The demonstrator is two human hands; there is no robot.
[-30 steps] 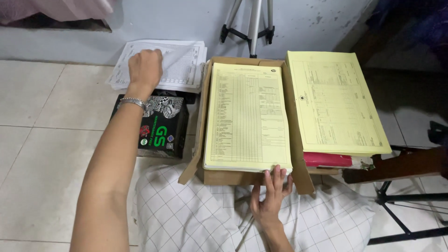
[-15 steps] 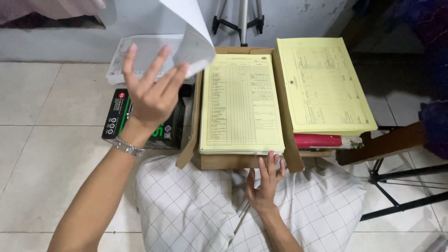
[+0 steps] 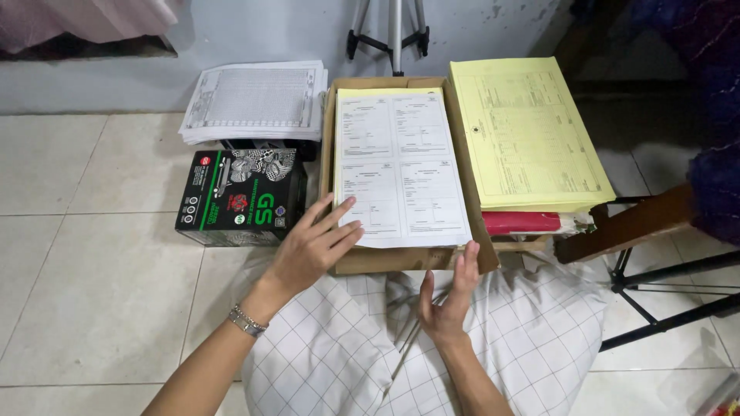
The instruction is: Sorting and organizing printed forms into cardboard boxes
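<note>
A white printed form sheet (image 3: 401, 166) lies on top of a yellow paper stack (image 3: 385, 93) in an open cardboard box (image 3: 408, 259). My left hand (image 3: 312, 246), with a bracelet on the wrist, rests flat with its fingertips on the sheet's near left corner. My right hand (image 3: 451, 296) is open at the box's near right corner, fingers up beside the sheet's edge, holding nothing. A stack of white printed sheets (image 3: 254, 100) sits to the left on a dark box.
A black and green carton (image 3: 240, 196) stands on the tiled floor at left. A second yellow stack (image 3: 528, 131) lies on a red folder (image 3: 520, 223) at right. Tripod legs (image 3: 389, 31) stand at the wall, another stand (image 3: 663, 285) at right. White checked cloth (image 3: 370, 347) covers my lap.
My left hand carried a white sheet from the left stack and laid it on the yellow stack in the box. My right hand stayed at the box's near edge.
</note>
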